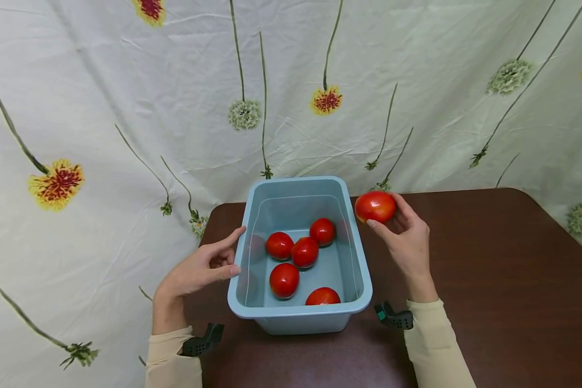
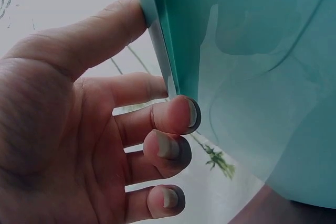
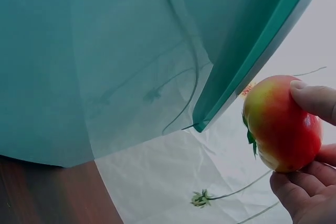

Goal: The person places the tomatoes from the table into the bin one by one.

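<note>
5 tomatoes (image 1: 304, 251) lie in the blue tub (image 1: 361, 275). Right hand (image 1: 407, 240) grips a 6th tomato (image 1: 375, 206) at the tub's 2 o'clock; left hand (image 1: 201, 267), fingers loosely extended, touches the tub's wall at 9 o'clock.

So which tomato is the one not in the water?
Find the blue tub on the brown table. Just past its far right corner, the right hand holds one tomato in the air; the others sit inside the tub.
</note>
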Demonstrator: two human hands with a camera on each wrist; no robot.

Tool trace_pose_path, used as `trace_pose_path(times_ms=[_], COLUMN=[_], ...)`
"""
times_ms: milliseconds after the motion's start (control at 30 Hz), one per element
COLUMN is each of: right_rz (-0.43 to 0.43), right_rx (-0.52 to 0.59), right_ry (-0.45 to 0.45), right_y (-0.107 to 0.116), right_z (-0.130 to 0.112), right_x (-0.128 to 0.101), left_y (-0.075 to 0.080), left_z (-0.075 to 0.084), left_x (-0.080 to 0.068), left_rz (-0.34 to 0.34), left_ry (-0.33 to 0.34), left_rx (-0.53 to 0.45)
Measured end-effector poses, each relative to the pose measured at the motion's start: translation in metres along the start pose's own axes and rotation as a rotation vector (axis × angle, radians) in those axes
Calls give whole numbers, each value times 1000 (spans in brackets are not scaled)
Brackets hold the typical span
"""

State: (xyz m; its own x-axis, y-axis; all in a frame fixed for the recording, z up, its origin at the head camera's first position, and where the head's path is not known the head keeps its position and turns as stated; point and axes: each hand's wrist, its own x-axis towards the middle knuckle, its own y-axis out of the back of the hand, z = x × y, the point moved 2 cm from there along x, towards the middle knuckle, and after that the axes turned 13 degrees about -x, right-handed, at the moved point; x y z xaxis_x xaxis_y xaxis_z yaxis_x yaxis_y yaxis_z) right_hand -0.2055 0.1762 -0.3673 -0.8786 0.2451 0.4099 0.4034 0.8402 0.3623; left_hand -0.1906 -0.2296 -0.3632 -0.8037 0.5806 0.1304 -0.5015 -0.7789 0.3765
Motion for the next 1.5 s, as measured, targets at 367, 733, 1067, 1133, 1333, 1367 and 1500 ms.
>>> trace_pose_path(times_ms=[367, 733, 1067, 1133, 1333, 1367, 1500], right_rz=[-24, -79, -121, -134, -172, -178, -194], right_rx=[22, 9, 19, 17, 11, 13, 19], right_ry=[79, 177, 215, 222, 240, 241, 247], right_y=[-2, -10, -12, -12, -14, -14, -14], right_z=[-15, -25, -30, -31, -34, -34, -36], right_x=[-5, -13, -16, -17, -18, -18, -19], left_y=[0, 0, -1, -1, 0, 0, 0], left_z=[1, 1, 1, 2, 1, 1, 0], left_x=[0, 0, 1, 1, 0, 0, 0], left_rz=[-2, 5, 8, 8, 9, 9, 9], left_ry=[4, 19, 13, 16, 22, 24, 30], left_rx=[-1, 10, 15, 12, 8, 7, -1])
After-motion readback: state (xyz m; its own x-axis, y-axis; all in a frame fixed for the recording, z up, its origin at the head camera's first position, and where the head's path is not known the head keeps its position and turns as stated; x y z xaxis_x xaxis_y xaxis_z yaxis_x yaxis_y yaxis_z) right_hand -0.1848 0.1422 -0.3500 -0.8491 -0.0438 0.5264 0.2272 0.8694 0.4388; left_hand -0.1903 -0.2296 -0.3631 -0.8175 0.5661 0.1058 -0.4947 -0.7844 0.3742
